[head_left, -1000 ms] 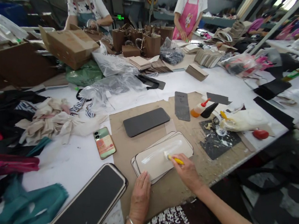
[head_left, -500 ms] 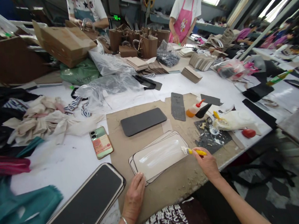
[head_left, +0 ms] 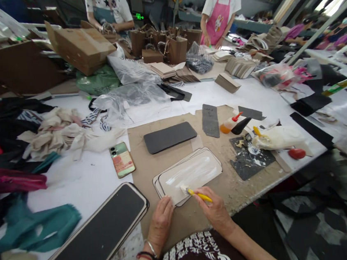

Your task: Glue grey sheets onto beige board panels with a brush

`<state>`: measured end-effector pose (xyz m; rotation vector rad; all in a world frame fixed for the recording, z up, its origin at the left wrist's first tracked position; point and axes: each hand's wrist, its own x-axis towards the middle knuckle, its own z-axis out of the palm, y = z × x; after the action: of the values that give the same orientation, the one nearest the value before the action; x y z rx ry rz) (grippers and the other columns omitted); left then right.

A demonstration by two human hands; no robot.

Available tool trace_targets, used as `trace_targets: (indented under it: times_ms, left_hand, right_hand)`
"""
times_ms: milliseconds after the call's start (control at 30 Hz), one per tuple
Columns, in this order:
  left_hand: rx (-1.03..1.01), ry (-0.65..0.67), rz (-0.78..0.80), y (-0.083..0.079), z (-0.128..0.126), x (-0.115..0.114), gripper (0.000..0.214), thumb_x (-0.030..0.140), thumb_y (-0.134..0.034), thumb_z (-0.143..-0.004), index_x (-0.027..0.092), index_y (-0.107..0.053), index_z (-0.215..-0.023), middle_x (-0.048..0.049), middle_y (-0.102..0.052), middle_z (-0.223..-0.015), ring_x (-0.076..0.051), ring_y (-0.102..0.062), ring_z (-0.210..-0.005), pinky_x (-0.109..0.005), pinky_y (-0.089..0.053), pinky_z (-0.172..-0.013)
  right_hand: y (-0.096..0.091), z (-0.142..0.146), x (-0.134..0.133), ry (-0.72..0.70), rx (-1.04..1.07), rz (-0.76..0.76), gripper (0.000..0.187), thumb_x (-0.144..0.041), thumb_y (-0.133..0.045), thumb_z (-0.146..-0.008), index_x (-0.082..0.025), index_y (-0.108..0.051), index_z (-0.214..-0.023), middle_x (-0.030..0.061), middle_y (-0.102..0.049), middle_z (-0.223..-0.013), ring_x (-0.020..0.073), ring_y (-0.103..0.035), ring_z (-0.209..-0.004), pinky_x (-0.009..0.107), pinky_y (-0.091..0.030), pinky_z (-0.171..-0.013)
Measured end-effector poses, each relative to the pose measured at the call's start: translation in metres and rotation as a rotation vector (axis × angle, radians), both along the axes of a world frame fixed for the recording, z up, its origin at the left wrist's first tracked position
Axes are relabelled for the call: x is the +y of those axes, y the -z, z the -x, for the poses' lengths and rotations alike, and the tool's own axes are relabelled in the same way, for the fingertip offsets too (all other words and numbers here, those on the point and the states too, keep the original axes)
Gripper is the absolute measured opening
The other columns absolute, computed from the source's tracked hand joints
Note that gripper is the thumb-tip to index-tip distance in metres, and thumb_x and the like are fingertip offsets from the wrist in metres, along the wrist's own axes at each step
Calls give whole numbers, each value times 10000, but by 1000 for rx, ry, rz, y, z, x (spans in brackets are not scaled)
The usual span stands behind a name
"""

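My right hand (head_left: 214, 210) is shut on a yellow-handled brush (head_left: 200, 195), with its tip on the glue-smeared top of a stack of rounded beige panels (head_left: 190, 173). My left hand (head_left: 161, 222) lies flat with its fingers on the stack's lower left edge, holding nothing. Wet white glue shines across the top panel. The stack rests on a large brown cardboard sheet (head_left: 182, 212). A dark grey rounded panel (head_left: 170, 137) lies on the same sheet, beyond my hands.
A smartphone (head_left: 122, 159) and a long black panel with beige edging (head_left: 88, 238) lie left of the cardboard. To the right are a glue bottle (head_left: 229, 123) and a glue-crusted black board (head_left: 251, 159). Fabric scraps fill the left; co-workers (head_left: 218, 11) stand beyond bags and boxes.
My right hand and the brush have moved left, from the panel's right end back to its lower middle. More of the top panel now shows glue. My left hand stays on the stack.
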<state>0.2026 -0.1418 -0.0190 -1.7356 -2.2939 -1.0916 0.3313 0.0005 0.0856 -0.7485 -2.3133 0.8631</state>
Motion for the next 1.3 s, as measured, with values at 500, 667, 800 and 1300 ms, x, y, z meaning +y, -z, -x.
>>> trace_targets:
  times_ms: [500, 667, 800, 1300]
  left_hand:
    - [46, -39, 3, -3, -2, 2, 166, 172, -485, -850, 153, -614, -953, -77, -661, -973, -185, -613, -960, -336, -548, -844]
    - [50, -42, -15, -1, -2, 0, 181, 156, -478, -850, 169, -610, -973, -65, -661, -978, -175, -614, -963, -324, -547, -847]
    - [39, -37, -20, 4, -1, -2, 208, 163, -455, -864, 167, -587, -1025, -71, -654, -1011, -174, -607, -991, -311, -551, -845]
    - [65, -2, 10, 1, -1, -3, 231, 105, -451, -852, 151, -581, -1037, -86, -647, -1042, -188, -588, -1036, -328, -545, -861]
  right_hand:
    - [13, 65, 14, -60, 27, 138, 142, -280, -507, -860, -194, -619, -851, 51, -636, -823, 167, -599, -814, 281, -486, -751]
    - [13, 66, 30, -28, -11, 126, 186, -314, -485, -858, -190, -613, -805, 49, -637, -790, 160, -600, -765, 267, -481, -711]
    - [20, 35, 88, 193, -77, -3, 286, -407, -462, -847, -174, -617, -789, 74, -650, -805, 184, -606, -761, 298, -473, -721]
    - [18, 6, 138, 201, -198, -259, 300, -387, -409, -881, -170, -607, -823, 86, -637, -807, 202, -589, -768, 331, -463, -724]
